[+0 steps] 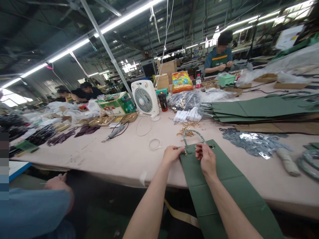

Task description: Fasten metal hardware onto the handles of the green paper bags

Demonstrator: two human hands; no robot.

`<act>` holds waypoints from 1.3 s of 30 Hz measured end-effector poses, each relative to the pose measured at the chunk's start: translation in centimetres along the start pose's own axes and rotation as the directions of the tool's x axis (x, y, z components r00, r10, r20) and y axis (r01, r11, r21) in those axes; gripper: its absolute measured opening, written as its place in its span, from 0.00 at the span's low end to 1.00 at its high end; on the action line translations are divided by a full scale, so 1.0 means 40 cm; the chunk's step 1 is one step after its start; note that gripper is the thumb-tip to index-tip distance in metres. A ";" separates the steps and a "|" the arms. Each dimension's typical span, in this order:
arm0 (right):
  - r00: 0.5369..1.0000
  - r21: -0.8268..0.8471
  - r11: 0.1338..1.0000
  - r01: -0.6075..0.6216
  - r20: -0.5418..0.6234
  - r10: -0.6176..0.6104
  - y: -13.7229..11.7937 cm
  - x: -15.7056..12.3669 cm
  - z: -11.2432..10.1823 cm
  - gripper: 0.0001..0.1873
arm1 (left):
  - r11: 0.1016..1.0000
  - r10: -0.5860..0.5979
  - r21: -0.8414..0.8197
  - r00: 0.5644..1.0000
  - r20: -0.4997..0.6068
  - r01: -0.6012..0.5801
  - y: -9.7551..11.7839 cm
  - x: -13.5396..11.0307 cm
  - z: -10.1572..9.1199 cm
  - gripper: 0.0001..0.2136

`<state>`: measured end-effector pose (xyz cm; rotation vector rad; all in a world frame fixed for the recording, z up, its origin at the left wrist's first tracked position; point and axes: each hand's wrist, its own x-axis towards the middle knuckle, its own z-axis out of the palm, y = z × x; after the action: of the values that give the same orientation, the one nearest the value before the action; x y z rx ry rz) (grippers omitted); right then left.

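A long dark green bag panel (pixel 224 179) runs from the table top down over its front edge. At its far end a grey-green handle (pixel 193 130) curves up in an arch. My left hand (pixel 173 154) is closed on the panel's left corner, thumb and finger beside a small gold metal fitting (pixel 184 152). My right hand (pixel 206 160) is over the panel near the handle's right end, with fingers pinched together; what they hold is too small to make out. Another metal fitting (pixel 211 146) shows just right of that hand.
Gold clasps (pixel 186 129) lie behind the handle. Grey tabs (pixel 246 141) and stacked green panels (pixel 259 108) are on the right. A white fan (pixel 145 98), a dark bottle (pixel 162 101) and a corded tool (pixel 115 132) stand or lie leftward. A co-worker's arm (pixel 57 186) is at lower left.
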<state>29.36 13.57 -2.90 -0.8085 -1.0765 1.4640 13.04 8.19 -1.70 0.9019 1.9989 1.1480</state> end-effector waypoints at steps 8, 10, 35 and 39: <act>0.982 -0.117 0.980 0.163 -0.078 -0.173 -0.050 0.019 -0.060 0.20 | 0.984 0.180 0.022 0.981 -0.076 -0.179 -0.015 -0.038 0.022 0.14; 0.949 -0.286 0.930 0.232 -0.143 -0.281 -0.065 0.054 -0.115 0.20 | 0.975 0.220 -0.001 0.972 -0.081 -0.221 -0.023 -0.045 0.022 0.14; 0.998 -0.318 0.947 0.047 -0.020 -0.056 0.016 0.253 -0.271 0.22 | 0.976 0.137 0.168 0.991 0.008 -0.136 0.059 0.028 0.056 0.25; 0.998 -0.171 0.985 0.027 -0.058 -0.038 -0.015 0.243 -0.266 0.21 | 0.949 0.056 0.311 0.998 0.011 -0.057 0.093 0.040 0.083 0.29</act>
<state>37.61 25.10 -5.42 -0.9455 -1.1747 1.3245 15.70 12.37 -0.03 1.1223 2.2038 0.8726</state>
